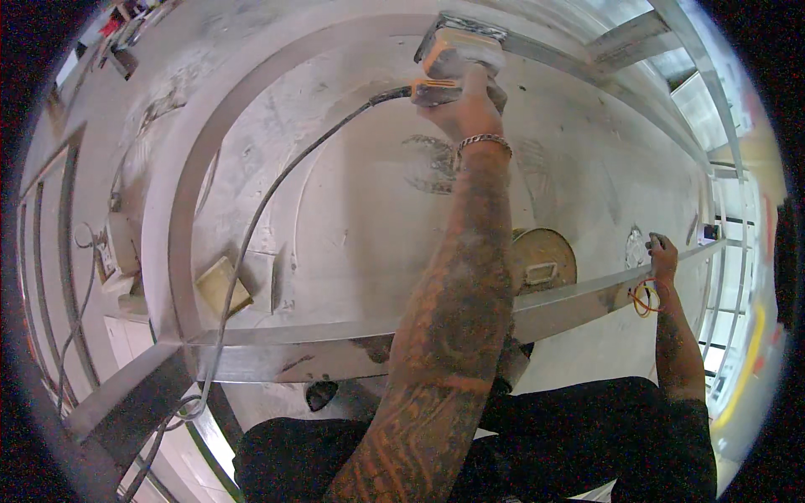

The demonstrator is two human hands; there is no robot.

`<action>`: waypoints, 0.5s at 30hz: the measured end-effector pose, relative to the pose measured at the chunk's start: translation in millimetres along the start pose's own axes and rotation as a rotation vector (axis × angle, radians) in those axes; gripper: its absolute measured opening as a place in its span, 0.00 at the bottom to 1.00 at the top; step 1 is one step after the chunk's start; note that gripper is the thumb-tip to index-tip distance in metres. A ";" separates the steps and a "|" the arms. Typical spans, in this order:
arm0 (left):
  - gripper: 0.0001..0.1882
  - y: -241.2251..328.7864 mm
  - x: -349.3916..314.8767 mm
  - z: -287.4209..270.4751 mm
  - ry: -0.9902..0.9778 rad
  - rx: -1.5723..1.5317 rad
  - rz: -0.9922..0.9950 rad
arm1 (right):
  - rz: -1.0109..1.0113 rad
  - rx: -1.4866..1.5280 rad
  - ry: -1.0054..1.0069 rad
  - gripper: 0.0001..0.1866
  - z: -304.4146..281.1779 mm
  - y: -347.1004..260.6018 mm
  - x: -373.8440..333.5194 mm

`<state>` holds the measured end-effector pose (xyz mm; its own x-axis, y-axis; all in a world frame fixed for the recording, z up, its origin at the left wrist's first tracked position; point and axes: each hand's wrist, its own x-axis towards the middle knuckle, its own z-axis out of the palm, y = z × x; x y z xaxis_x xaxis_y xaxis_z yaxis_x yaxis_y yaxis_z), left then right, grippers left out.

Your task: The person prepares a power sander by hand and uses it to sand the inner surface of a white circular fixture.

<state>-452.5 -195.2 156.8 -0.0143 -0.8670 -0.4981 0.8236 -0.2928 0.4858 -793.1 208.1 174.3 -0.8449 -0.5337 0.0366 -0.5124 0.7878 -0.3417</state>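
My left hand (471, 109), a chain bracelet at its wrist, is closed round the handle of an orange and grey electric sander (463, 52). The sander's flat pad rests at the far bar of a metal frame (352, 29). From its handle a dark cable (289, 172) runs down to the left. Off to the right, my right hand (664, 256) is closed above the near bar (579, 317). A small greyish bit shows at its fingertips, too unclear to name. Red and yellow bands (645, 298) hang at that wrist.
Below the frame stands a round lidded drum (545, 258) with a handle. A yellowish block (223, 284) lies at the left, close to the cable. More metal bars (50, 251) rise at the far left, and others (637, 38) at the upper right. Dust marks the floor.
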 end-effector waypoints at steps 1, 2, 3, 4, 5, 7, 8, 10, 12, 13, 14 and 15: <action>0.45 -3.0 1.7 -0.3 0.015 -0.012 0.042 | 0.000 -0.001 0.001 0.16 -1.5 -1.7 -0.7; 0.45 -5.7 2.7 -1.4 0.015 -0.012 0.042 | -0.022 -0.012 0.003 0.16 -1.9 -3.7 -1.3; 0.45 -7.4 1.3 0.1 0.000 -0.018 0.040 | -0.044 -0.028 0.010 0.17 -6.3 1.3 1.0; 0.46 -8.5 0.0 1.3 -0.015 -0.024 0.039 | -0.045 -0.032 0.014 0.17 -10.1 5.8 3.6; 0.46 -9.5 -1.6 2.9 -0.015 -0.029 0.037 | -0.043 -0.074 0.024 0.17 -14.0 9.8 6.4; 0.47 -8.1 -3.3 4.4 0.092 0.161 0.029 | -0.045 -0.109 0.026 0.18 -12.5 11.8 8.0; 0.47 -11.5 -1.5 3.8 0.095 0.159 0.032 | -0.024 -0.078 0.019 0.18 -12.9 13.3 6.6; 0.46 -17.6 5.8 0.3 0.062 0.087 0.019 | -0.012 -0.040 0.005 0.19 -9.1 12.0 6.5; 0.46 -23.1 7.9 -2.3 0.030 0.068 0.013 | 0.026 0.012 -0.002 0.19 -7.6 10.9 7.7; 0.46 -24.5 8.3 -2.9 -0.005 0.051 0.001 | 0.023 0.010 -0.002 0.19 -7.1 11.4 6.7; 0.46 -24.4 11.4 -3.6 -0.003 0.048 0.002 | 0.025 0.021 0.003 0.19 -6.4 11.9 5.3; 0.46 -22.3 14.6 -3.7 -0.015 0.027 -0.017 | 0.030 0.032 0.009 0.19 -6.5 11.7 4.3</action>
<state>-469.0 -199.8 135.9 -0.0371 -0.8677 -0.4956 0.8075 -0.3182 0.4967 -803.6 217.0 176.6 -0.8610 -0.5074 0.0341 -0.4820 0.7930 -0.3725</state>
